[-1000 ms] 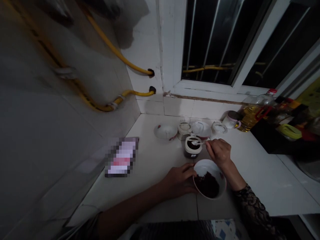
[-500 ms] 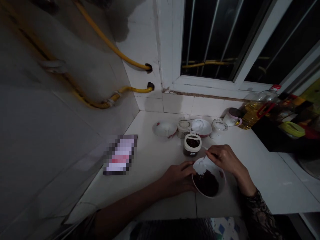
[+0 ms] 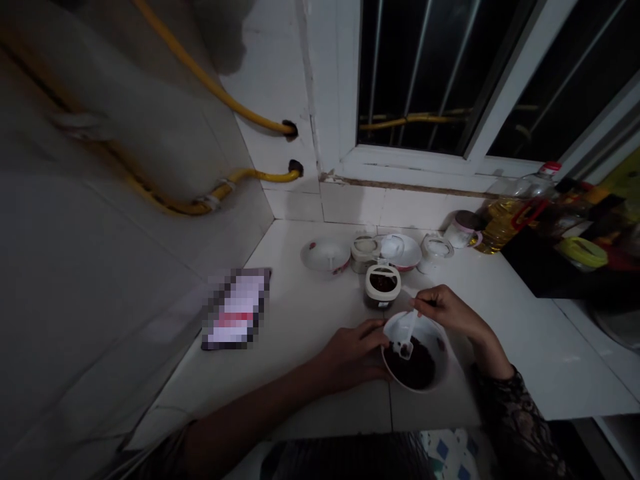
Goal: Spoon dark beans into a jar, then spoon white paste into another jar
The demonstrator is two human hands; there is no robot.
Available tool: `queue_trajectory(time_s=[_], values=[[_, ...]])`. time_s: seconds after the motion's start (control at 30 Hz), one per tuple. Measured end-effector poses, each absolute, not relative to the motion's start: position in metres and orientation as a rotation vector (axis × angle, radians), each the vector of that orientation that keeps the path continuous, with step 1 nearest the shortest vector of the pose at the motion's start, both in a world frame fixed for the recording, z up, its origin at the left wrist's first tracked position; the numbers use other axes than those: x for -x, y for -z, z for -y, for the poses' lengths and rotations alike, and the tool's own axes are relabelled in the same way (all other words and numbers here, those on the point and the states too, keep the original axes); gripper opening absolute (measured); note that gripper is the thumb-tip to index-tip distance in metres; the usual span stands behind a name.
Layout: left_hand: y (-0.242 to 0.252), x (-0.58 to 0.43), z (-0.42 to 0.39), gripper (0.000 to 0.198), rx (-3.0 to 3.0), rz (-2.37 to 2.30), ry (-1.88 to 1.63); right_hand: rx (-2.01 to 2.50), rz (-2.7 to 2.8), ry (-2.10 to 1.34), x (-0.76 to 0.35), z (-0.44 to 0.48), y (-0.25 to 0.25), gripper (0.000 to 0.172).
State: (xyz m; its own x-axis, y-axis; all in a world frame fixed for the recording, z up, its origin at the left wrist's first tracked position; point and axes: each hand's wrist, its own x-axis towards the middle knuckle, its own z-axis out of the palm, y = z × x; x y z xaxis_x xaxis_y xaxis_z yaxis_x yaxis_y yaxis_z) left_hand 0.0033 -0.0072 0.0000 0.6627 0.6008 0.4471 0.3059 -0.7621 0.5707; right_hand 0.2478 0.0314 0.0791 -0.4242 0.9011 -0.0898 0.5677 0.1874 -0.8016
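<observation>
My left hand point(image 3: 353, 357) is closed on the left rim of a white bowl point(image 3: 440, 340), thumb and fingers along its side. Dark, crumbly stuff point(image 3: 413, 371) covers the bowl's bottom. Between the thumb and fingers of my right hand point(image 3: 444, 308), the handle of a small white plastic spoon point(image 3: 411, 328) is pinched. Its square head points down into the bowl, over or touching the dark stuff; I cannot tell which. Just behind the bowl stands a small lidded jar point(image 3: 383, 288) with dark red contents.
Along the back wall stand a shallow bowl point(image 3: 325, 259), a second bowl point(image 3: 411, 252), two clear jars and a lidded mug point(image 3: 463, 231). An oil bottle point(image 3: 495, 227) and a black box point(image 3: 530, 260) are at right. A blurred phone-like object point(image 3: 237, 310) lies left.
The spoon's head has come down toward the dark stuff, its handle now steeper. White patches seen in the bowl earlier show less. My left hand keeps its hold on the bowl.
</observation>
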Motion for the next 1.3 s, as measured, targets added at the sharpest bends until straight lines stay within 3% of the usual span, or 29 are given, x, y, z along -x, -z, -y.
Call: queue_trajectory(time_s=[0.53, 0.8, 1.0, 1.17, 1.3], values=[[0.002, -0.004, 0.006, 0.046, -2.444, -0.729, -0.858, 1.35, 1.818, -1.22, -0.249, -0.041, -0.077, 0.057], [0.004, -0.006, 0.005, 0.047, -2.445, -0.74, -0.884, 1.417, 1.334, -1.209, -0.242, -0.055, -0.069, 0.055], [0.0, -0.004, 0.006, 0.047, -2.434, -0.764, -0.819, 1.367, 1.278, -0.58, -0.225, -0.058, -0.075, 0.054], [0.003, -0.004, 0.005, 0.047, -2.432, -0.765, -0.814, 1.218, 1.792, 0.141, -0.217, -0.048, -0.077, 0.04], [0.007, -0.004, 0.005, 0.048, -2.436, -0.765, -0.822, 1.043, 2.003, 0.426, -0.218, -0.042, -0.081, 0.032]])
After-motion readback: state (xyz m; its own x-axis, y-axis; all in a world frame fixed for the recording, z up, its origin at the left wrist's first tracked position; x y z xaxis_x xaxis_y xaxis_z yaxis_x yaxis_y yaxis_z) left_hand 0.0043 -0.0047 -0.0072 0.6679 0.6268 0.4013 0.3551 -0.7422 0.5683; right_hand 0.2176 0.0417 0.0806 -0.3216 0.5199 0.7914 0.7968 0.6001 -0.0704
